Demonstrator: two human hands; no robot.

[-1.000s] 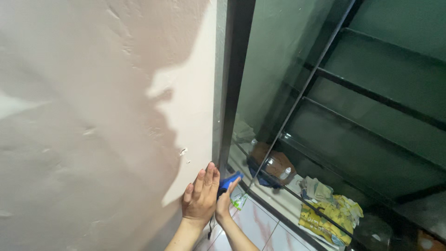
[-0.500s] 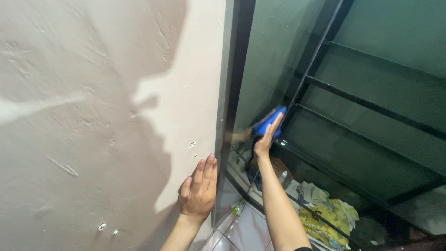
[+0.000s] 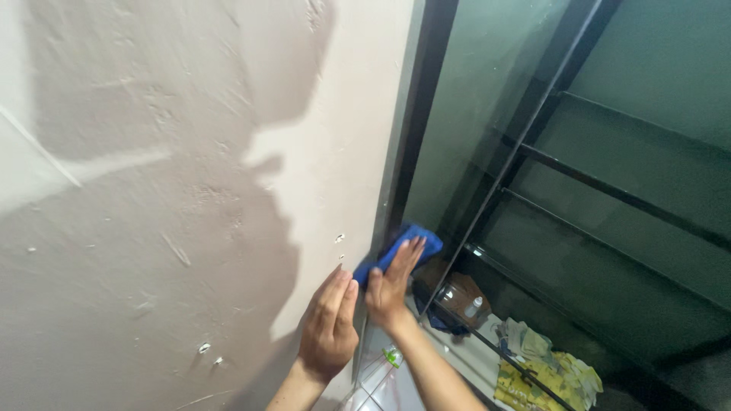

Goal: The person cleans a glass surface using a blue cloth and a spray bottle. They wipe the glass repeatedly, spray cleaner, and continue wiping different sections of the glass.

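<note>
So the person's right hand is laid flat with the fingers stretched out and close together, palm pushing a blue cloth against the glass pane. Nothing pinched, just the open palm on top. The cloth sticks out past the fingertips and also down toward the thumb side, right next to the black window frame.

The left hand sits just beside the right one, on its thumb side and a bit lower, fingers straight and pressed together, flat against the pale plaster wall. It isn't holding anything. Two small holes in the wall are just above its fingertips.

Beyond the right hand, through the glass, there's dark metal bars and a clutter of stuff on the floor, including some yellow packaging.
</note>
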